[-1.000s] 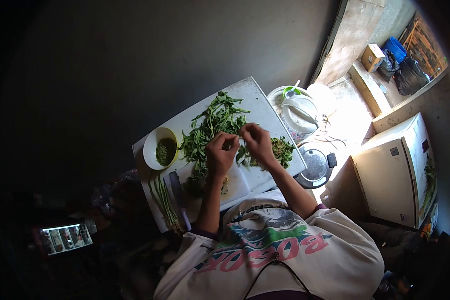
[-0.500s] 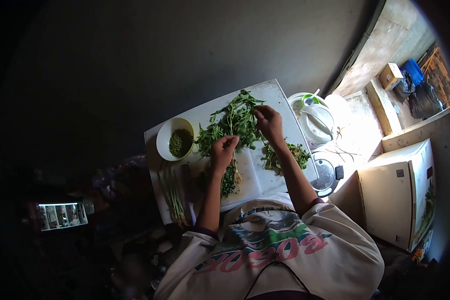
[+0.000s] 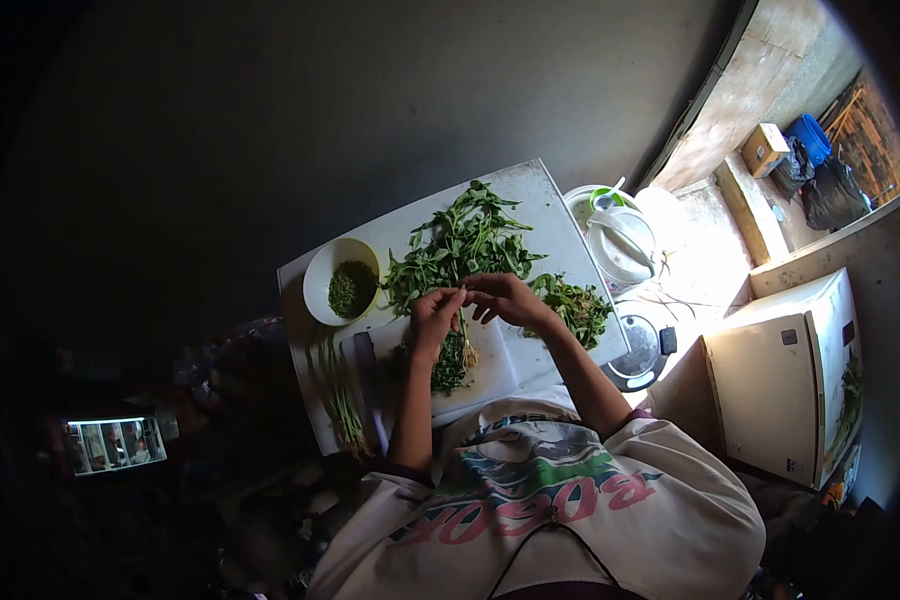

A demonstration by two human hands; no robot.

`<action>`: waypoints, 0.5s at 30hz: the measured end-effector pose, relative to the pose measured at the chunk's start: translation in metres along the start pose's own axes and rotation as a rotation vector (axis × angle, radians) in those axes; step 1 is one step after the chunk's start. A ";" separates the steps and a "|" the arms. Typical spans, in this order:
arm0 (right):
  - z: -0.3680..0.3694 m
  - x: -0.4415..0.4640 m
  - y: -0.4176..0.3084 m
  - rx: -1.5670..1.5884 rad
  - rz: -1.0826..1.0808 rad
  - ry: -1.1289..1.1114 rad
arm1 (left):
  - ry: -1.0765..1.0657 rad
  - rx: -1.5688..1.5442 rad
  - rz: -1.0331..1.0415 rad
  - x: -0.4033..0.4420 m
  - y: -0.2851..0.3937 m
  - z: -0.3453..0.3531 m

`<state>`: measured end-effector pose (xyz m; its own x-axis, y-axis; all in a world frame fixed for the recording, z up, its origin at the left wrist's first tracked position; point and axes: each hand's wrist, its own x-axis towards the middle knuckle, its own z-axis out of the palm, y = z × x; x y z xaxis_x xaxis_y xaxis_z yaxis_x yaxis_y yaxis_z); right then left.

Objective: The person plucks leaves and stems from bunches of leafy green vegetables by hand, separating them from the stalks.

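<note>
My left hand (image 3: pixel 436 316) is closed on a leafy green stem (image 3: pixel 467 330), whose pale roots hang over the white cutting board (image 3: pixel 495 362). Fingertips meeting it, my right hand (image 3: pixel 500 296) is bent over the same stem; whether it grips anything is too small to tell. Beyond both hands spreads a pile of leafy greens (image 3: pixel 470 232). Chopped greens (image 3: pixel 450 368) lie on the board beside my left wrist. A smaller heap of picked leaves (image 3: pixel 577 308) is to the right of my right hand.
A bowl with chopped greens (image 3: pixel 315 282) stands at the table's left. Long green stalks (image 3: pixel 340 400) and a knife (image 3: pixel 362 375) lie near the left edge. Right of the table are a white lidded container (image 3: pixel 620 245), a dark-rimmed pot (image 3: pixel 630 350) and a white fridge (image 3: pixel 770 370).
My right hand has come back from the leaf pile to my left hand, and their fingertips now meet at the stem. My left hand stays near the board.
</note>
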<state>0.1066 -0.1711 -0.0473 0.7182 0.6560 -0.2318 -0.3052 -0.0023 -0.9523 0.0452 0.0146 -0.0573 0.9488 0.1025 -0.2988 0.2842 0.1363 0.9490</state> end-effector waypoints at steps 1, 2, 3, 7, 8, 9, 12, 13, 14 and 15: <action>0.003 -0.001 0.003 -0.002 -0.001 0.003 | -0.005 -0.015 -0.007 -0.006 0.002 -0.003; 0.005 -0.002 0.006 -0.023 -0.030 -0.005 | -0.011 -0.031 -0.015 -0.011 0.004 -0.006; 0.009 -0.004 0.008 -0.046 -0.057 -0.014 | -0.013 -0.035 -0.016 -0.016 0.000 -0.011; 0.030 -0.009 0.017 -0.004 0.005 -0.027 | -0.056 -0.065 0.021 -0.040 -0.005 -0.028; 0.038 -0.008 0.023 0.066 -0.005 0.001 | -0.029 -0.077 0.008 -0.048 -0.004 -0.029; 0.047 -0.008 0.025 0.138 -0.012 0.026 | 0.002 -0.088 -0.006 -0.056 -0.004 -0.031; 0.075 -0.004 0.025 0.186 0.014 0.109 | 0.073 -0.027 -0.021 -0.079 -0.012 -0.049; 0.085 0.000 0.025 0.212 0.036 0.170 | 0.102 -0.038 -0.023 -0.087 -0.018 -0.059; 0.093 0.006 0.031 0.266 0.043 0.175 | 0.146 0.024 0.046 -0.094 -0.028 -0.070; 0.100 0.014 0.039 0.263 0.041 0.189 | 0.193 0.088 0.113 -0.102 -0.037 -0.082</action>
<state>0.0421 -0.0863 -0.0675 0.7978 0.5078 -0.3250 -0.4696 0.1853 -0.8632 -0.0731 0.0798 -0.0705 0.9337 0.2996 -0.1962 0.1969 0.0280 0.9800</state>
